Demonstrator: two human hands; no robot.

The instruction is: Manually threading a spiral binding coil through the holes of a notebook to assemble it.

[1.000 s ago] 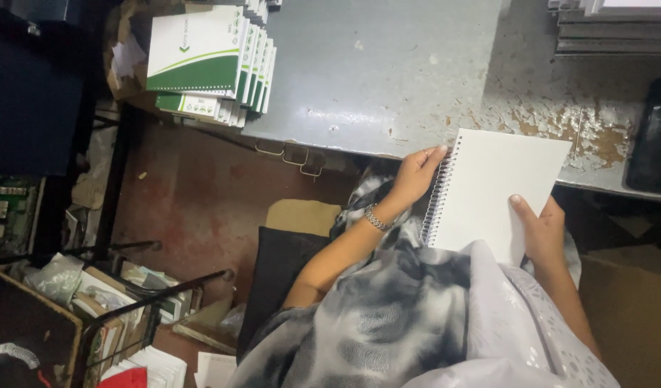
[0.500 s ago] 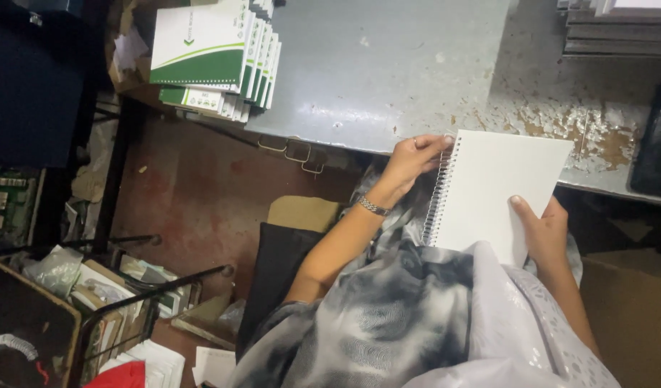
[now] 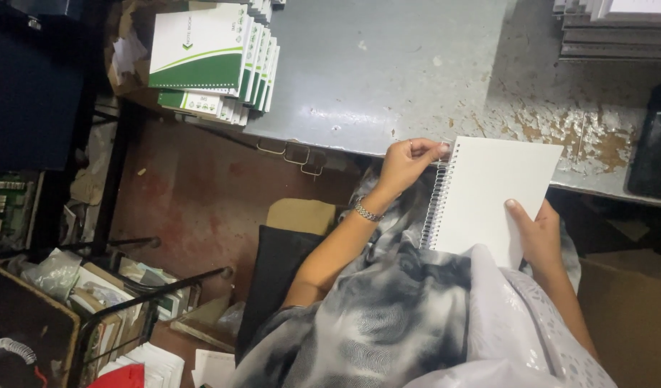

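Right hand (image 3: 542, 237) grips the notebook (image 3: 492, 190); left hand (image 3: 406, 162) pinches its spiral (image 3: 436, 205) top. Finished notebooks (image 3: 215, 61) stacked at 11 o'clock.

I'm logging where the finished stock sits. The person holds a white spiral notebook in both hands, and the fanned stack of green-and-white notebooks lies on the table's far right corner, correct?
Not quite. The head view shows the stack of green-and-white notebooks at the far left corner of the grey table, not the right. The rest holds: left hand and right hand both hold the white spiral notebook.
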